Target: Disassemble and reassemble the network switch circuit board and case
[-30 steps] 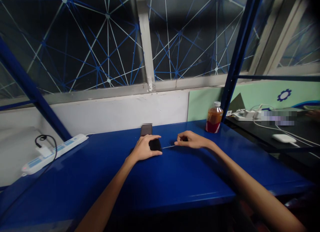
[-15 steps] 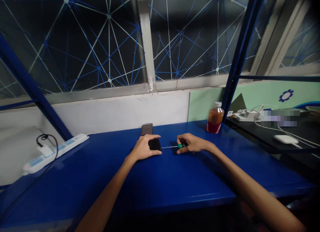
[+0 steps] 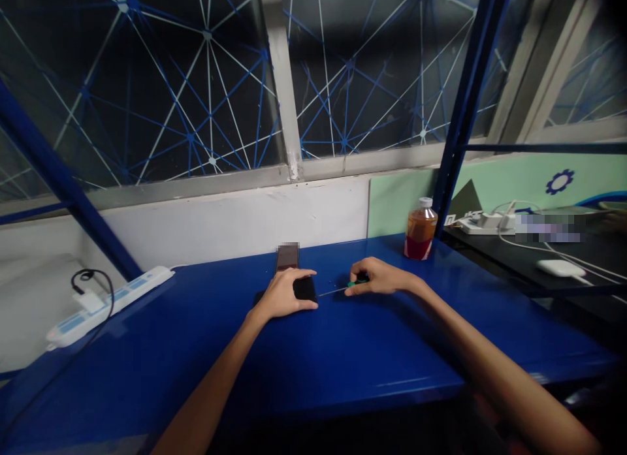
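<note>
My left hand (image 3: 283, 293) rests over a flat black device (image 3: 304, 288) lying on the blue table (image 3: 313, 363), fingers curled around its edges. My right hand (image 3: 379, 277) pinches a small screwdriver with a green handle (image 3: 356, 283). Its thin metal shaft (image 3: 331, 291) points left, tip at the right edge of the black device. A second dark flat object (image 3: 287, 256) lies just behind my left hand.
A bottle of amber drink with a red label (image 3: 420, 230) stands at the table's back right. A white power strip (image 3: 105, 305) with a black cable lies at the left. A neighbouring dark desk (image 3: 578, 252) on the right carries white chargers and cables.
My right hand has turned a little, so the screwdriver's green handle shows between the fingers. My left hand has stayed on the black device.
</note>
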A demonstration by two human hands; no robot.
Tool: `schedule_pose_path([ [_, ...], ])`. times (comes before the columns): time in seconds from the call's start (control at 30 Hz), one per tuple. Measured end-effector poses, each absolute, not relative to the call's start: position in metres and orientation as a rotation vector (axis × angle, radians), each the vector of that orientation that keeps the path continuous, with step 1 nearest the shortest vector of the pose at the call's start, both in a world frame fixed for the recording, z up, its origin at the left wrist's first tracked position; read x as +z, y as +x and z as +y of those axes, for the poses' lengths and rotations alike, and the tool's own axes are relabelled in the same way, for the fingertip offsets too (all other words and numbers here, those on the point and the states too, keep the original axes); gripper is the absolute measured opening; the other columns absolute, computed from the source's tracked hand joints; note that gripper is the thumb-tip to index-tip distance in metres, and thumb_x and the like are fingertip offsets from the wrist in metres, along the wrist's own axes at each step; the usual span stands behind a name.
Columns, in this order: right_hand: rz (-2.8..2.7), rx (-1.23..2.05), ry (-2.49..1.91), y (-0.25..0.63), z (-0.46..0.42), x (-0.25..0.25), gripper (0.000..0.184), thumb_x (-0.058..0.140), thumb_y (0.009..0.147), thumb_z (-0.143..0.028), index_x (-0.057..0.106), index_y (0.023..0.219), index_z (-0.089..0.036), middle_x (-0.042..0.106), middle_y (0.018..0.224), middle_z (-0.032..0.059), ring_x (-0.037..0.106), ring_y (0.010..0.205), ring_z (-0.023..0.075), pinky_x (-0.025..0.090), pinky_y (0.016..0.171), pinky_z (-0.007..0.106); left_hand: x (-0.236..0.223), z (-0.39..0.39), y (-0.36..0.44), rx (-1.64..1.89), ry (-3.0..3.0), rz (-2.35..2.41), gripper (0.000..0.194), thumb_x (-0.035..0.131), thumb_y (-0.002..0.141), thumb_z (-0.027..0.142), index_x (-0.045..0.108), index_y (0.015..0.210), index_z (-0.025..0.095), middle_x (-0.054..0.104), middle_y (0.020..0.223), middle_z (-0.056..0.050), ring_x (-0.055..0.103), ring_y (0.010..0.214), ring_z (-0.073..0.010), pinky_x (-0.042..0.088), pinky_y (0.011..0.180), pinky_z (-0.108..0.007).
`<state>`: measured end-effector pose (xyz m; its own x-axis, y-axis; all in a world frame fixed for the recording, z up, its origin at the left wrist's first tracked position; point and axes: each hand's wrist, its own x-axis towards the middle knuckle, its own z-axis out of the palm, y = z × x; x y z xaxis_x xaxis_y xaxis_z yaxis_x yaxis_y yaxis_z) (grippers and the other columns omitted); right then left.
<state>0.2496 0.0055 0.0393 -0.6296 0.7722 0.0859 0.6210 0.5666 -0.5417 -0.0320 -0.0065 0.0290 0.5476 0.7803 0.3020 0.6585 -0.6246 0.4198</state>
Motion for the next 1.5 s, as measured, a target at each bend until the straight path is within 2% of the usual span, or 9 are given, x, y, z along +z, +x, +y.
schedule_pose_path([
  [0.17,-2.494,0.966,-1.170,0.248,0.005,0.035,0.044,0.071,0.066,-0.056,0.059,0.081,-0.016,0.054,0.060,-0.0030,0.044,0.048,0.0090,0.030,0.046,0.022,0.023,-0.005,-0.028,0.625,2.553,1.223,0.067,0.077,0.061,0.050,0.058,0.121,0.028,0.062,0.123,-0.005,0.055,0.113,-0.0296,0.042,0.096,-0.044],
  [0.27,-2.527,0.844,-1.118,0.244,0.005,0.031,0.040,0.066,0.072,-0.055,0.060,0.074,-0.016,0.053,0.059,-0.0028,0.043,0.051,0.0091,0.029,0.048,0.023,0.021,-0.005,-0.028,0.557,2.570,1.231,0.069,0.077,0.060,0.050,0.057,0.122,0.029,0.062,0.122,-0.005,0.056,0.112,-0.0301,0.043,0.095,-0.045],
  [0.4,-2.569,0.792,-1.107,0.241,0.007,0.027,0.049,0.042,0.090,-0.054,0.059,0.065,-0.015,0.049,0.054,-0.0020,0.037,0.049,0.0084,0.027,0.049,0.024,0.020,-0.004,-0.029,0.533,2.576,1.232,0.071,0.077,0.060,0.049,0.055,0.125,0.030,0.061,0.124,-0.005,0.054,0.114,-0.0298,0.042,0.095,-0.046],
  [0.57,-2.605,0.722,-1.035,0.246,0.002,0.018,0.046,0.051,0.084,-0.058,0.061,0.068,-0.016,0.051,0.058,-0.0023,0.038,0.051,0.0087,0.027,0.051,0.023,0.020,-0.003,-0.030,0.528,2.582,1.251,0.071,0.076,0.061,0.050,0.055,0.126,0.029,0.060,0.127,-0.005,0.053,0.117,-0.0305,0.041,0.097,-0.044],
  [0.73,-2.574,0.419,-1.084,0.246,-0.006,0.009,0.042,0.062,0.075,-0.059,0.058,0.077,-0.018,0.058,0.069,-0.0006,0.046,0.058,0.0114,0.028,0.054,0.024,0.020,-0.004,-0.030,0.516,2.593,1.268,0.069,0.075,0.061,0.050,0.057,0.125,0.029,0.061,0.125,-0.005,0.054,0.114,-0.0303,0.043,0.094,-0.043],
  [0.9,-2.591,0.315,-1.167,0.241,-0.010,0.009,0.041,0.060,0.077,-0.060,0.055,0.085,-0.019,0.057,0.063,-0.0018,0.047,0.053,0.0119,0.025,0.052,0.025,0.021,-0.004,-0.029,0.502,2.611,1.260,0.069,0.074,0.063,0.050,0.056,0.125,0.029,0.060,0.125,-0.005,0.054,0.114,-0.0300,0.043,0.093,-0.044],
  [1.1,-2.594,0.295,-1.143,0.244,-0.010,0.010,0.041,0.040,0.091,-0.054,0.062,0.085,-0.019,0.061,0.066,0.0016,0.050,0.058,0.0134,0.027,0.055,0.026,0.021,-0.005,-0.029,0.483,2.624,1.270,0.070,0.075,0.062,0.050,0.056,0.125,0.028,0.062,0.123,-0.006,0.055,0.112,-0.0294,0.043,0.094,-0.044],
  [1.3,-2.579,0.294,-1.133,0.248,-0.004,0.009,0.042,0.060,0.076,-0.060,0.061,0.080,-0.018,0.062,0.078,0.0029,0.052,0.065,0.0148,0.028,0.057,0.025,0.022,-0.005,-0.029,0.489,2.627,1.254,0.068,0.074,0.063,0.051,0.056,0.125,0.029,0.061,0.124,-0.005,0.055,0.112,-0.0303,0.043,0.092,-0.045],
  [1.5,-2.568,0.340,-1.207,0.242,-0.007,0.008,0.038,0.067,0.072,-0.054,0.056,0.078,-0.019,0.056,0.061,-0.0024,0.045,0.053,0.0115,0.023,0.053,0.024,0.022,-0.005,-0.029,0.467,2.610,1.266,0.068,0.074,0.063,0.052,0.056,0.125,0.030,0.061,0.125,-0.005,0.053,0.113,-0.0310,0.042,0.093,-0.046],
])
